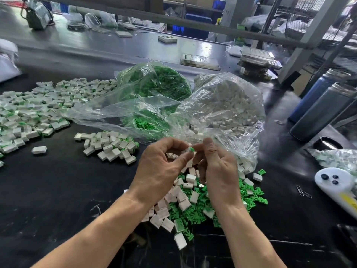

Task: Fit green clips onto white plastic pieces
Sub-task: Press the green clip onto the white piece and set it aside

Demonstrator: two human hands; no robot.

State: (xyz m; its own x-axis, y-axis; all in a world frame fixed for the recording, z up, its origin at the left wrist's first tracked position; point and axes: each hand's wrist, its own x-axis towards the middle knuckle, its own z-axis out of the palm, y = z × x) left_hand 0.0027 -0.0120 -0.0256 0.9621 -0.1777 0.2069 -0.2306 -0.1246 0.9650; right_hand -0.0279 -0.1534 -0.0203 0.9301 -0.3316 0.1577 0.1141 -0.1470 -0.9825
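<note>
Black workbench [58, 190] is buried in parts, and we've got our left hand [160, 171] pinching a white plastic piece [187, 150] while our right hand [218, 171] pinches the green clip [191, 149] into it, both light, stiff, best gripped by their edges.

Both bare forearms reach in, left hand [161, 167] and right hand [216, 167] raised close together, fingers [184, 157] curled, fingertips nearly meeting.

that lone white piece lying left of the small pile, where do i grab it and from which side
Pinch the lone white piece across its two long edges, coming straight down from above: it lies flat and apart from the small pile, so both sides look free.
</note>
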